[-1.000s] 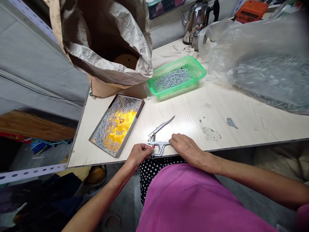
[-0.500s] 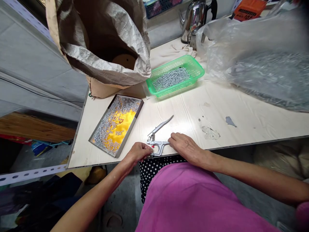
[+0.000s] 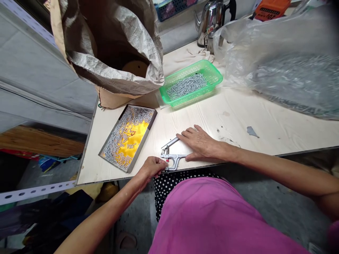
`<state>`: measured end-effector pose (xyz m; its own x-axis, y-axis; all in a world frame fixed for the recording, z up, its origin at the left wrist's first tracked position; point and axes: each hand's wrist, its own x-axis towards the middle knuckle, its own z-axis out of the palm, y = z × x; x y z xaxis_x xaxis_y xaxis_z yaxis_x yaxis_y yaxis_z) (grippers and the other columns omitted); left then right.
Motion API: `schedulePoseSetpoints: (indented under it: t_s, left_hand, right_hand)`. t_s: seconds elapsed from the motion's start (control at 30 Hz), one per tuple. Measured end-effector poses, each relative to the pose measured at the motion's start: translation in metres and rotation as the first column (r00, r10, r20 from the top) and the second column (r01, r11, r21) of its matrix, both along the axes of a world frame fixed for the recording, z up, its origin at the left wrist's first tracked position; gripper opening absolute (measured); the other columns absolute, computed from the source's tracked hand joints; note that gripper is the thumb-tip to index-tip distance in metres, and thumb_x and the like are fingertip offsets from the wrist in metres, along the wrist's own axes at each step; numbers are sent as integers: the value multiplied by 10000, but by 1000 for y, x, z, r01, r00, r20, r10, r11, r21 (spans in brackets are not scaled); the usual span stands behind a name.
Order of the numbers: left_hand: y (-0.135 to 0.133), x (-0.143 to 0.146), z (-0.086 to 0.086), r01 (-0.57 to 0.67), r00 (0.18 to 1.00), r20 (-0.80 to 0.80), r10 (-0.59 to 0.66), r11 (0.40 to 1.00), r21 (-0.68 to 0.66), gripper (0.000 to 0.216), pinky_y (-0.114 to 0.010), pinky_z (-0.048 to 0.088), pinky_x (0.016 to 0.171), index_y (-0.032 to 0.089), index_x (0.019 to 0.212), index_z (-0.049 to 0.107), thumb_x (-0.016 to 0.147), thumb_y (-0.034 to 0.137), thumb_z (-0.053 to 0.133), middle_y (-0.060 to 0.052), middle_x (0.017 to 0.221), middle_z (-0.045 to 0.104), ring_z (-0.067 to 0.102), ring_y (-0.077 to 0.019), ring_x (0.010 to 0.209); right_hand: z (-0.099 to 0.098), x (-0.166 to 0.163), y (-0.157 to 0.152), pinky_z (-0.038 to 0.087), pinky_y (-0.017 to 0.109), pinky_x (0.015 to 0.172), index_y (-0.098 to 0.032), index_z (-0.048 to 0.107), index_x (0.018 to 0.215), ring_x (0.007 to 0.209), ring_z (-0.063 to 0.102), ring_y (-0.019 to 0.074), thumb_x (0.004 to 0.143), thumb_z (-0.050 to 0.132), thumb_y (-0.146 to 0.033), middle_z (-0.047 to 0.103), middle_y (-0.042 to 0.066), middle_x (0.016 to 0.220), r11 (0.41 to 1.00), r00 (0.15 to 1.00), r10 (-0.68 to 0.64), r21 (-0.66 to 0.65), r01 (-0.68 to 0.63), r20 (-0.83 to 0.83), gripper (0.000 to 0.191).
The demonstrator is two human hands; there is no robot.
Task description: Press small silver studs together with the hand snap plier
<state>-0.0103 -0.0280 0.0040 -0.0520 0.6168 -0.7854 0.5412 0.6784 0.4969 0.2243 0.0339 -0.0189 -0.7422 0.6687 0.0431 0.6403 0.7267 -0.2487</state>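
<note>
Grey hand pliers (image 3: 174,158) with a spring and a red part at the jaw lie at the table's front edge, handles apart. My right hand (image 3: 199,144) spans the handles: fingers over the upper handle's end, thumb at the lower one. At the jaw, my left hand (image 3: 153,166) pinches thumb against fingers; whatever is between them is too small to make out. To its left sits a shallow tray (image 3: 139,150) with a yellow bottom, holding many small metal pieces. Farther back, a green plastic basket (image 3: 214,80) contains similar pieces.
A large open sack (image 3: 116,79) stands at the back left of the table (image 3: 230,113). On the right lies a clear plastic bag (image 3: 280,74) of metal pieces. Behind are a steel kettle (image 3: 210,24) and an orange box (image 3: 271,8).
My right hand has moved up and spread from the lower handle to span both. The upper handle has swung slightly down. My left hand stays at the jaw.
</note>
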Motion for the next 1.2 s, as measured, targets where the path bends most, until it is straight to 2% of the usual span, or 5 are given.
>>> schedulePoseSetpoints:
  t_s: [0.47,0.53,0.63,0.8,1.2]
  left_hand:
    - [-7,3,6,161,971,-190,-146,985,66,246,-225,359,463,153,703,603,800,378,630,42,533,489,451,-104,481]
    - [-12,7,9,353,889,-393,-235,898,262,248,-258,434,581,155,754,628,853,380,593,-12,688,588,556,-148,638]
    - [-12,20,9,642,738,-599,-312,599,478,216,-342,483,805,180,982,634,872,365,611,-76,1021,630,577,-229,972]
    - [16,40,-5,830,544,-642,-539,233,507,595,-477,398,1033,193,1353,406,839,329,673,-132,1389,481,452,-294,1241]
    - [35,57,-4,918,392,-686,-613,208,338,295,-377,441,804,157,1078,575,889,379,616,-87,1015,590,502,-254,968]
  right_hand:
    - [5,3,-14,292,447,921,-174,517,1239,1021,523,281,800,721,-388,646,108,1101,999,999,0,-46,-3,-52,529]
    - [5,3,-17,299,435,922,-176,509,1246,1015,527,268,815,711,-348,648,101,1096,998,998,7,-54,-11,-67,505]
    - [4,2,-20,319,421,912,-150,476,1294,1005,533,260,814,714,-319,645,108,1089,998,996,-12,-64,7,-83,561]
    - [-5,7,-24,356,449,921,-112,340,1421,1042,526,287,774,738,-330,617,154,1153,998,992,-44,-41,40,-120,790]
    - [-7,12,-32,383,356,739,-129,600,969,876,503,238,877,611,-219,596,106,947,995,994,-99,-23,98,-42,130]
